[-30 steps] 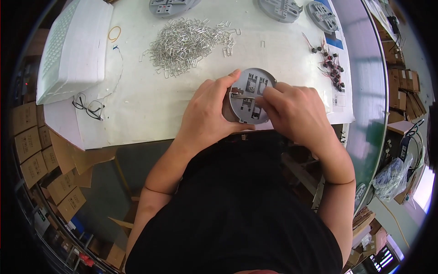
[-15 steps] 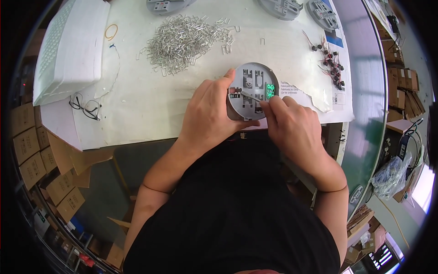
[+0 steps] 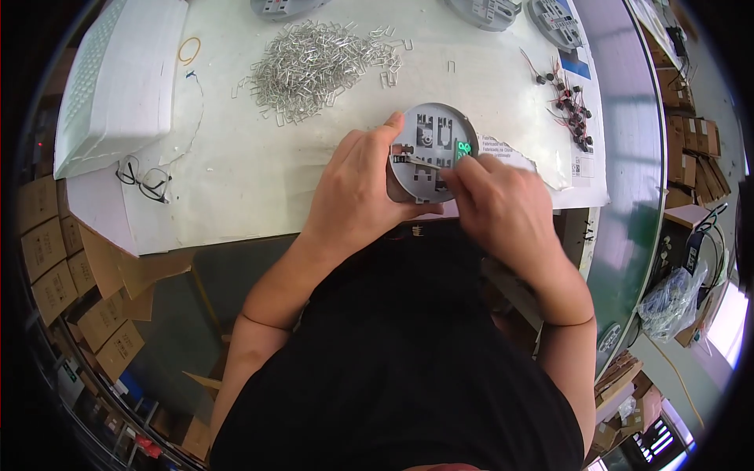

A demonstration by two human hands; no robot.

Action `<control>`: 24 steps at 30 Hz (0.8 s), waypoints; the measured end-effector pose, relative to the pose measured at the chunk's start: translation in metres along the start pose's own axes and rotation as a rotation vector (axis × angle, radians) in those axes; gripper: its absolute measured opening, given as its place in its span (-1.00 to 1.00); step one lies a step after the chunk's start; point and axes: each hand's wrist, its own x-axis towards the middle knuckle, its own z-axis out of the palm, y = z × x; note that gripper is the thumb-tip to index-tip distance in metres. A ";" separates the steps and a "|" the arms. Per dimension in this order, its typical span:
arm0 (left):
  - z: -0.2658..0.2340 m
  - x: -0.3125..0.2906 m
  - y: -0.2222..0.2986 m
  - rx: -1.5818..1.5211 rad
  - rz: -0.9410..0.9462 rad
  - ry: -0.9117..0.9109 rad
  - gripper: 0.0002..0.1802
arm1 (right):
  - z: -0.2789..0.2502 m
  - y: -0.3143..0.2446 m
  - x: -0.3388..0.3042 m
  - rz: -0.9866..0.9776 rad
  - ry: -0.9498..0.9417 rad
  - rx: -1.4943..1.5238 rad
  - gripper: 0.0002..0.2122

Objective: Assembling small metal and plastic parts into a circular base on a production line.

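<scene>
My left hand (image 3: 353, 184) is wrapped round the left side of a round grey plastic housing (image 3: 432, 184), thumb and fingers at its rim, tilting it above the table's front edge. The housing has several dark slots and a small brown-and-black part (image 3: 401, 149) at its left edge. My right hand (image 3: 503, 192) is closed on a thin metal rod-like tool (image 3: 425, 163); its handle end is hidden in the fingers. The tool's tip reaches the left edge of the housing, close to the brown-and-black part. A bright green piece (image 3: 463, 148) shows at the housing's right, beside my right fingers.
Behind the housing lies a heap of bent metal pins (image 3: 302, 74). Wired black components (image 3: 572, 106) lie at the right, below more grey housings (image 3: 556, 23). A white foam box (image 3: 126, 86) and eyeglasses (image 3: 145, 180) are at the left. Cardboard boxes (image 3: 47, 247) stand beyond.
The tool's tip has shifted left across the housing, to its left edge. My right hand has moved slightly left with it; the left hand still holds the housing.
</scene>
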 end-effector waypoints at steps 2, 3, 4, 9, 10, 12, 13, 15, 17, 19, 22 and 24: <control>-0.004 0.000 -0.001 -0.024 -0.028 -0.032 0.25 | 0.000 0.015 0.009 -0.072 0.002 0.001 -0.73; -0.007 0.000 -0.001 -0.048 -0.053 -0.065 0.25 | 0.000 0.022 0.014 -0.144 0.005 0.002 -0.74; -0.008 0.001 -0.001 -0.073 -0.078 -0.098 0.25 | 0.000 0.028 0.018 -0.214 0.009 0.002 -0.75; -0.011 0.004 -0.001 -0.149 -0.097 -0.100 0.13 | 0.000 0.038 0.030 -0.308 -0.005 0.000 -0.75; -0.011 0.004 0.000 -0.154 -0.102 -0.102 0.13 | 0.000 0.039 0.029 -0.309 -0.002 0.003 -0.75; -0.011 0.005 0.002 -0.163 -0.110 -0.105 0.13 | 0.001 0.039 0.028 -0.311 0.006 0.008 -0.75; -0.011 0.005 0.002 -0.162 -0.111 -0.103 0.13 | 0.002 0.039 0.028 -0.314 0.005 0.008 -0.75; -0.012 0.005 0.003 -0.156 -0.106 -0.098 0.13 | 0.003 0.038 0.029 -0.310 0.006 0.009 -0.75; -0.012 0.004 0.003 -0.154 -0.102 -0.097 0.12 | 0.004 0.034 0.027 -0.307 0.006 0.008 -0.75; -0.009 0.002 0.002 -0.122 -0.110 -0.116 0.20 | 0.005 0.020 0.021 -0.199 -0.024 0.029 -0.79; -0.008 0.002 0.001 -0.115 -0.122 -0.117 0.23 | -0.001 0.012 0.016 -0.133 -0.054 0.019 -0.81; -0.007 0.002 0.001 -0.133 -0.138 -0.108 0.23 | -0.011 0.005 0.016 -0.101 -0.085 -0.017 -0.81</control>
